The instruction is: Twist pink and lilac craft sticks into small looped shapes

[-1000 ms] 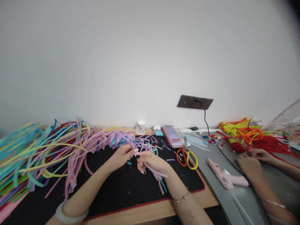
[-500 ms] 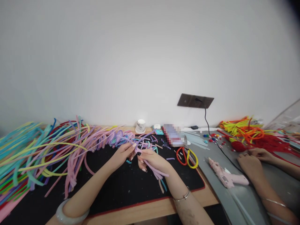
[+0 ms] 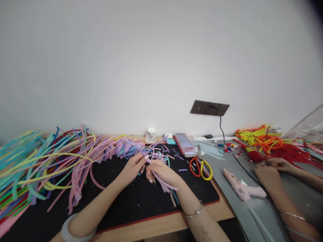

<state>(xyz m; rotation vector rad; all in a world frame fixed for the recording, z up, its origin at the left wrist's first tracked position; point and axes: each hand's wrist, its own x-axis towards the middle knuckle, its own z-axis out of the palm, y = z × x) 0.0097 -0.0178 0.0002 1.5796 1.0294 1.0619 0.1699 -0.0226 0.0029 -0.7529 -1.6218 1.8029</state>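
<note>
Beneath a pale wall (image 3: 141,67), over a black mat (image 3: 121,208): with left hand (image 3: 136,164) and right hand (image 3: 163,170) almost meeting, both pinched nearly closed on lilac fuzzy stems (image 3: 165,187). Caught between the two sets of fingertips, then slanting down rightward beneath the right palm toward that wrist; nearer the right hand for most of the loose length. Hemmed in on the left by heaped coloured stems (image 3: 101,149); farther off rightward, by scissors (image 3: 201,165). Roomiest, seemingly, toward the body, across to the mat's red edge (image 3: 161,216).
</note>
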